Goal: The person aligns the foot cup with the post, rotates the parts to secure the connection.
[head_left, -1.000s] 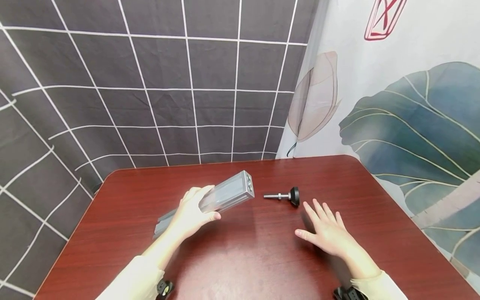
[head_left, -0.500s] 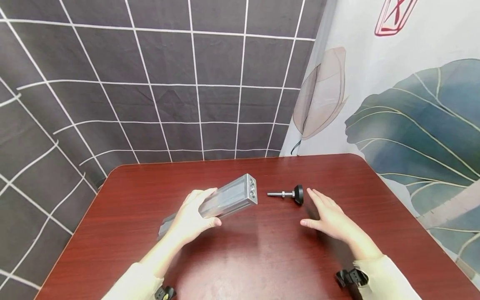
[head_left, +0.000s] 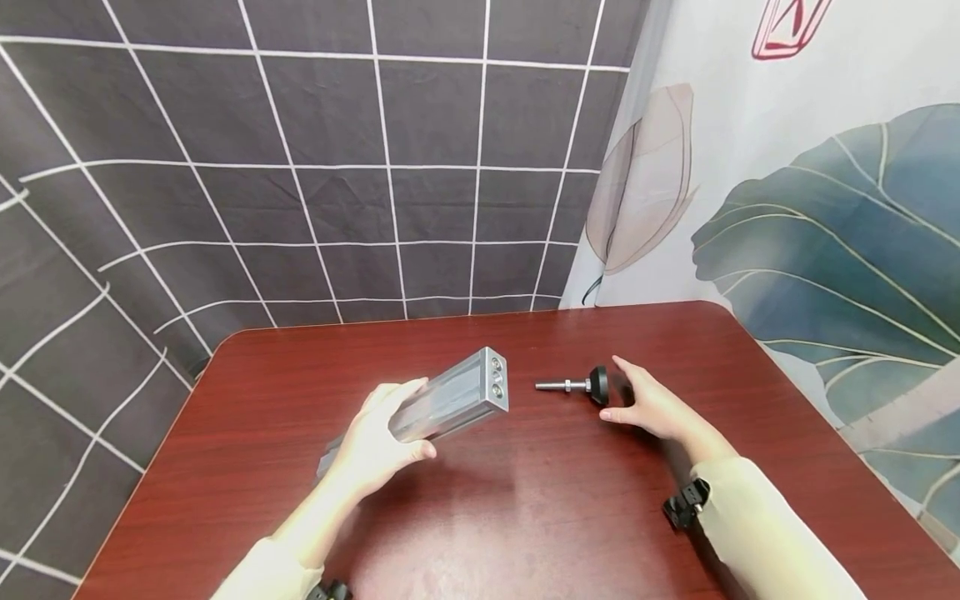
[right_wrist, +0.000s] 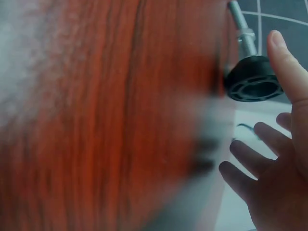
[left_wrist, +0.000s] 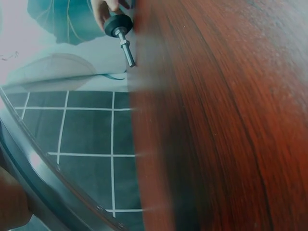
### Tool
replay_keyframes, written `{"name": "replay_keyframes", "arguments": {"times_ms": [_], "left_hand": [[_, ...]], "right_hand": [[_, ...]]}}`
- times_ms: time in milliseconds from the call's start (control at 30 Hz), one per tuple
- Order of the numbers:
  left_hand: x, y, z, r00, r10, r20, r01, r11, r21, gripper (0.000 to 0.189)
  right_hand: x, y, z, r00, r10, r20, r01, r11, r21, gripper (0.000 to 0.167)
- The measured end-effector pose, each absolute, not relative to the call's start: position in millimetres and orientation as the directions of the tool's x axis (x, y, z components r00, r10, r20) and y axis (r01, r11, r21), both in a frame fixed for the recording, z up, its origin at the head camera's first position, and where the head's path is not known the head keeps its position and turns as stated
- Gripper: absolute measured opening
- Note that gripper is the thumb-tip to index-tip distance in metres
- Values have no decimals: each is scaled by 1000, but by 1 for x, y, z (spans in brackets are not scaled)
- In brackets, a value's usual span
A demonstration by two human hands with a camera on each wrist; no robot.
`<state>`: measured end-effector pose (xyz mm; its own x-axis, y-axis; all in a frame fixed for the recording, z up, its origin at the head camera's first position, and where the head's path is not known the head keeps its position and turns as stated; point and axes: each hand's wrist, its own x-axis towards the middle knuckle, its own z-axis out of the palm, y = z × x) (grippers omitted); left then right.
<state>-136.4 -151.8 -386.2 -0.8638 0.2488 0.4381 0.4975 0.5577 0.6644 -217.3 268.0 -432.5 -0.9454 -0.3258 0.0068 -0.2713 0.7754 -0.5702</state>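
1. The left hand point(head_left: 375, 450) has its grip clamped round a metal profile point(head_left: 450, 396), which tilts with its holed end up and toward the right. In the head view the thumb shows on the near side; the other fingers are partly hidden behind the profile.
2. The left wrist view catches only a length of the profile, cut off at the frame edges, with a blurred bit of hand in the lower left corner. The holes in the end face show in the head view alone.
3. The right hand point(head_left: 652, 404) holds nothing: its grip is apart, thumb away from the fingers. The head view hides most of these fingers; the right wrist view shows them spread.
4. Just beside that thumb, a levelling foot point(head_left: 568, 386) lies on the desk point(head_left: 450, 533), its threaded stud pointing toward the profile. Whether the thumb touches it, I cannot tell.
5. Only the right wrist view shows the hollow, ribbed underside of its black base point(right_wrist: 250, 72). The nuts on the stud appear in all three views.
6. Beyond the desk hang a grey grid-patterned cloth point(head_left: 435, 125) and a white leaf-print curtain point(head_left: 825, 217), whose red motif is cut off at the top.
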Motion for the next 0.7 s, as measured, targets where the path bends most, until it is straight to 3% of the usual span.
{"name": "replay_keyframes", "arguments": {"times_ms": [700], "left_hand": [[-136, -158, -383, -884, 211, 417, 456, 584, 672, 83]], "right_hand": [[-233, 267, -436, -937, -349, -10, -290, 794, -534, 82]]}}
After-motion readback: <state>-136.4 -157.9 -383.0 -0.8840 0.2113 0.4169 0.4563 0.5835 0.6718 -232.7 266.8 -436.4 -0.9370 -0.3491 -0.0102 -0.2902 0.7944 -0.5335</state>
